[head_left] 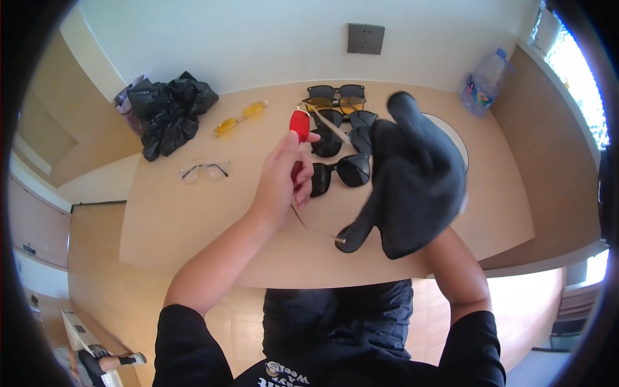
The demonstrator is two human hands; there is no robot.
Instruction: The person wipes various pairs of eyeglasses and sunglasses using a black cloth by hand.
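My left hand is closed on a pair of red-lensed glasses with thin gold-coloured temples, held up over the table. One temple points right over the dark sunglasses; the other reaches down toward a black cloth. That cloth hangs over my right hand and hides its fingers, with only the wrist and forearm showing below. The cloth is held up off the table and is slightly blurred. Just right of my left hand lie black-framed sunglasses, the nearest of several dark pairs in a column.
Yellow-lensed glasses and thin clear-lensed glasses lie on the table at left. A crumpled black plastic bag sits at the back left. A plastic bottle stands back right. A pale round object is partly behind the cloth.
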